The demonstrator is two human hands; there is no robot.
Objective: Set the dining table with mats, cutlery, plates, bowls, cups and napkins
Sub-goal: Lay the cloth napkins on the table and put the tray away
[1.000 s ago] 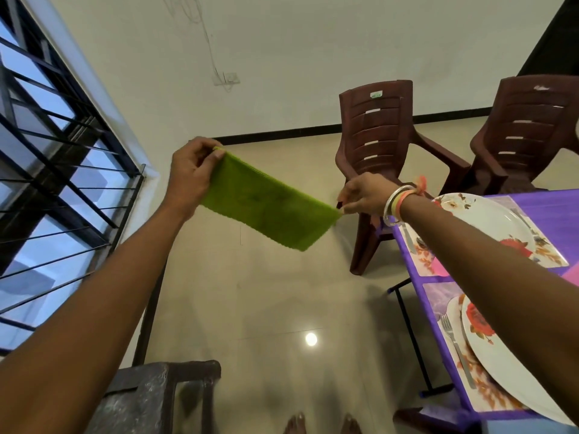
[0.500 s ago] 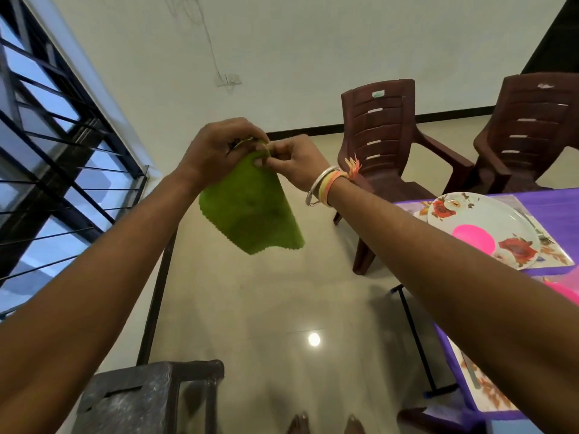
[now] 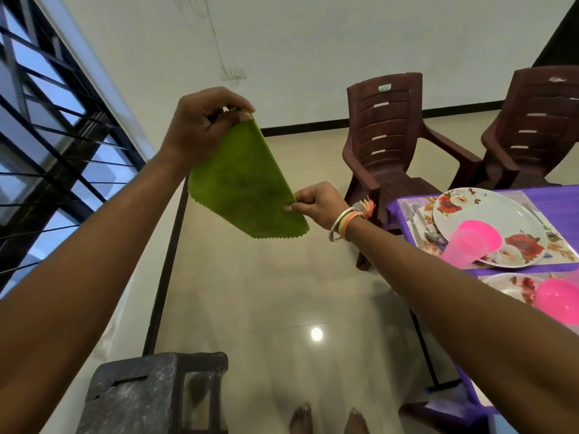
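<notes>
A green cloth napkin (image 3: 242,186) with zigzag edges hangs folded in the air over the floor. My left hand (image 3: 203,126) pinches its top corner. My right hand (image 3: 318,203), with bangles on the wrist, pinches the folded edge lower right. At the right, the purple table (image 3: 560,195) carries a floral mat (image 3: 560,249), a white flowered plate (image 3: 492,214), a translucent pink cup (image 3: 463,247) with a pink bowl (image 3: 484,231) behind it, and cutlery (image 3: 423,223) left of the plate. A second plate (image 3: 513,283) and pink bowl (image 3: 559,303) lie nearer.
Two dark brown plastic chairs (image 3: 385,142) (image 3: 539,126) stand beyond the table. A dark stool (image 3: 156,393) is at the bottom left, my bare feet (image 3: 329,419) beside it. A barred window (image 3: 47,145) fills the left side. The floor is glossy tile.
The napkin was stretched wide, then my hands met at the top and folded it in half. Now my right hand has slid down the folded edge to the lower right.
</notes>
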